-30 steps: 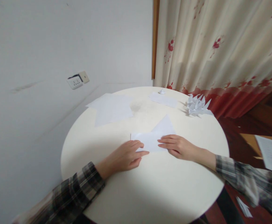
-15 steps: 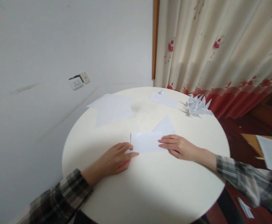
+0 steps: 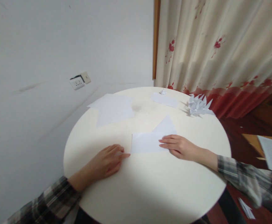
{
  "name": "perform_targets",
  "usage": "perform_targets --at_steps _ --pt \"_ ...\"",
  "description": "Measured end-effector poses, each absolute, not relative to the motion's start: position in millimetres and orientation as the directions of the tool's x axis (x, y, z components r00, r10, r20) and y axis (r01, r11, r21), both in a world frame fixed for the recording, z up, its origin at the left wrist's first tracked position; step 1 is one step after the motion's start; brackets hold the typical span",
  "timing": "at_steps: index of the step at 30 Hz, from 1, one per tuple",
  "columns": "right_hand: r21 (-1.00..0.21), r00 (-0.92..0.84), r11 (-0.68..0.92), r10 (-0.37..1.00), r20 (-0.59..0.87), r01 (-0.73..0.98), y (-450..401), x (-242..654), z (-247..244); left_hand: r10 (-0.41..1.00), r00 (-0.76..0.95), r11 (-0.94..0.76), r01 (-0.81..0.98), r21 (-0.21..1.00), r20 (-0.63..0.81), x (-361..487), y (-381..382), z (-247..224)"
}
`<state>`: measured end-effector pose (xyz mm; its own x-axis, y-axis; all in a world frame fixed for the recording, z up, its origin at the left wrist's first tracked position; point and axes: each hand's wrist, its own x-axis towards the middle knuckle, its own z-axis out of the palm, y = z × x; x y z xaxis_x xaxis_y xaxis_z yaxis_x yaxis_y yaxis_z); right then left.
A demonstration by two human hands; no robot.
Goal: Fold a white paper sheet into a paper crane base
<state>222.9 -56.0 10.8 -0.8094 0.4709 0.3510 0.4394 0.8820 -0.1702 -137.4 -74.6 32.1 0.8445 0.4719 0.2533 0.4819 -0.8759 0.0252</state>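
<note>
A white sheet of paper, seemingly folded into a rectangle, lies flat on the round white table. My right hand rests on its right end with the fingers stretched out, covering that part. My left hand is at the table, just left of the paper. Its index finger points out, its tip by the paper's lower left corner, and the other fingers are bent with nothing in them. A triangular piece of paper shows behind the rectangle; I cannot tell whether the two are joined.
Loose white sheets lie at the back left. A small folded paper piece stands by a paper rectangle at the back. Several folded paper cranes cluster at the right edge. Written papers lie beyond the table.
My left hand has slid left and slightly toward me, off the paper's left end, which now shows uncovered. My right hand has stayed in place on the paper.
</note>
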Motion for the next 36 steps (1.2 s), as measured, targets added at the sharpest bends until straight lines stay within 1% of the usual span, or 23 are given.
perform_targets --at_steps 3,8,11,13,16,20,29,36 --pt "-0.166 -0.808 0.884 0.467 0.36 0.437 -56.1 222.0 11.3 0.496 0.821 -0.862 0.505 0.046 0.284 -140.3 -75.7 34.1" --pt "-0.127 -0.816 0.889 0.454 0.357 0.439 -57.0 220.8 15.5 0.505 0.776 -0.861 0.487 0.151 0.379 -118.3 -68.4 35.9" --pt "-0.088 -0.846 0.912 0.406 0.346 0.401 -57.8 221.1 17.6 0.45 0.812 -0.893 0.413 0.179 0.371 -87.9 -61.2 33.7" --pt "-0.066 -0.869 0.924 0.377 0.321 0.376 -58.9 221.1 18.8 0.411 0.854 -0.911 0.368 0.187 0.319 -68.3 -57.8 31.3" --pt "-0.054 -0.892 0.931 0.362 0.272 0.362 -61.5 218.9 22.0 0.372 0.888 -0.927 0.342 0.154 0.271 -50.6 -55.7 28.6" --pt "-0.062 -0.898 0.931 0.363 0.249 0.359 -65.1 213.6 26.9 0.34 0.901 -0.94 0.33 0.082 0.27 -48.8 -54.7 28.0" --pt "-0.134 -0.883 0.936 0.351 0.311 0.325 -66.1 208.2 28.1 0.274 0.927 -0.959 0.283 0.002 0.255 -49.0 -55.8 28.8" --pt "-0.146 -0.876 0.936 0.351 0.331 0.32 -63.9 211.5 26.1 0.265 0.915 -0.958 0.285 -0.023 0.303 -52.0 -54.7 27.6"
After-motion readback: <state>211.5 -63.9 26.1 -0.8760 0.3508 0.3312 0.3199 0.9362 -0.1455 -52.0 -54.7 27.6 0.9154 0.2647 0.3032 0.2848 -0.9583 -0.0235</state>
